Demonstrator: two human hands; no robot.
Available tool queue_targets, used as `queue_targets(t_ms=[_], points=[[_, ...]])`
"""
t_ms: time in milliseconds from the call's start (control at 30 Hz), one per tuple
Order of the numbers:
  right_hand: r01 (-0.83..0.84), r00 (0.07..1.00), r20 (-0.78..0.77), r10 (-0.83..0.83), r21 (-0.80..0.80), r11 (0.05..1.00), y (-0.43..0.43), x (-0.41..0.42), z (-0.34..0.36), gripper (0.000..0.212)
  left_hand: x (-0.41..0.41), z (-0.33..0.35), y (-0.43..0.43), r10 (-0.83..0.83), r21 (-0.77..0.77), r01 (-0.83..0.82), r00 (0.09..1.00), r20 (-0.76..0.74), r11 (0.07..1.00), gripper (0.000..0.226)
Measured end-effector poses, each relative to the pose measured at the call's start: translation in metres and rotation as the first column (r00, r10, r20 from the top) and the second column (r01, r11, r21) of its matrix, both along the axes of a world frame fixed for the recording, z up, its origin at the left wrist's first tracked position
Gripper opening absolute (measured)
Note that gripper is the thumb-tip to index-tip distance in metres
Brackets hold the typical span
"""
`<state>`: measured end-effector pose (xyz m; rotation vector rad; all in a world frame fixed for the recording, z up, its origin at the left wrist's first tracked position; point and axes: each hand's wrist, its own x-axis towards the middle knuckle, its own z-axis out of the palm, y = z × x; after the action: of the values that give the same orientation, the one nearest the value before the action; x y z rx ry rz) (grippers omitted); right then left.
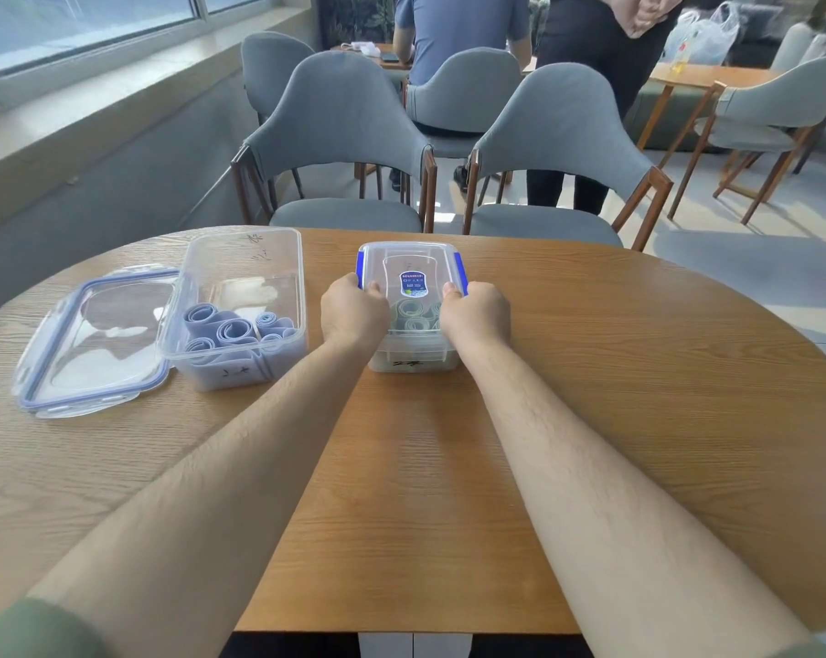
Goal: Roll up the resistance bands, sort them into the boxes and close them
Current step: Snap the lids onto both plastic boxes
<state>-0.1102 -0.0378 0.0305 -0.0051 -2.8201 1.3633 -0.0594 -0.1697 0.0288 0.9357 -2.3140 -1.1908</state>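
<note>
Both sides of the lidded box (413, 363) of green bands (415, 315), at mid-tabletop (591, 372), are gripped by the left hand (354, 308) and right hand (475, 311), whose blue clips (460, 270) should be pressed down evenly until latched.

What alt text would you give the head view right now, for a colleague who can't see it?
The left hand and right hand grip the sides of a small clear box with its blue-clasped lid on and rolled green bands inside. To its left on the wooden table, a larger open box holds rolled blue bands, its loose lid lying flat beside it.
</note>
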Motion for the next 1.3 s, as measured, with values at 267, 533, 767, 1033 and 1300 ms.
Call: queue_targets(t_ms=[267,533,767,1033,1300], points=[[-0.01,0.999,-0.049,0.023,0.254,0.967,-0.006,0.012,0.012,0.031,0.006,0.01,0.006,-0.028,-0.059,0.032,0.998,0.056,0.998,0.032],[-0.235,0.889,-0.407,0.208,-0.016,0.972,-0.06,0.058,0.034,0.024,0.037,0.028,-0.018,-0.064,-0.174,0.018,0.963,-0.262,0.985,0.028],[-0.48,0.862,-0.277,0.425,-0.176,0.859,-0.149,0.121,0.037,0.024,0.116,0.033,-0.101,0.098,-0.093,-0.133,0.943,-0.317,0.987,0.024],[-0.664,0.747,-0.104,0.656,-0.082,0.743,-0.236,0.197,0.034,0.026,0.198,0.01,-0.189,0.239,-0.116,-0.268,0.946,-0.221,0.956,0.024],[-0.71,0.704,0.21,0.679,0.261,0.655,-0.276,0.225,0.003,0.044,0.232,-0.037,-0.247,0.361,-0.168,-0.351,0.932,0.027,0.921,0.034]])
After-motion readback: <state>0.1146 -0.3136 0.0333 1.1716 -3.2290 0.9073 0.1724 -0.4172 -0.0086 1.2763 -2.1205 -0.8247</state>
